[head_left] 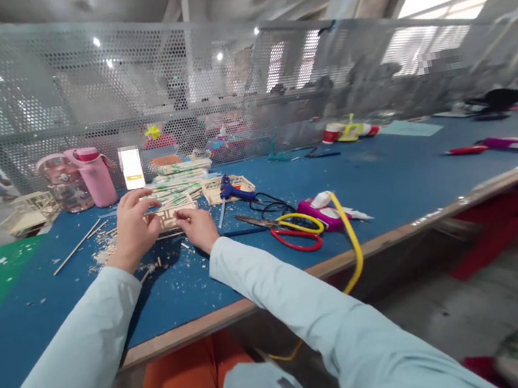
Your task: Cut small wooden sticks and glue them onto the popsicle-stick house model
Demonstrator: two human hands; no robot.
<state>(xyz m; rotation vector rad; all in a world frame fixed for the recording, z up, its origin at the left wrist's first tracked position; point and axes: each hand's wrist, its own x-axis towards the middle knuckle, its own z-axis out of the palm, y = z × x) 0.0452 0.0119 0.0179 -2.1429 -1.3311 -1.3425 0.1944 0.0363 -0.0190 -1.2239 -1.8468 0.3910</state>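
Note:
A small frame of pale wooden sticks (169, 221) stands on the blue table between my hands. My left hand (134, 229) is closed at its left end, with thumb and fingers curled on the sticks. At the frame's right side, my right hand (199, 228) pinches with thumb and forefinger; whether a loose small piece is also between them is hidden. Behind them lie bundled sticks in clear wrappers (181, 177). A second stick frame (212, 192) sits to the right, partly behind a blue glue gun (233, 189). Wood scraps (104, 249) are scattered around my left hand.
Scissors with yellow and red handles (297, 230) lie to the right, against a purple item (324, 213) with a yellow cord (355, 251). A pink bottle (98, 181), a clear tumbler (68, 186) and a lit phone (132, 170) stand behind. Perforated metal mesh (231, 86) rises along the back.

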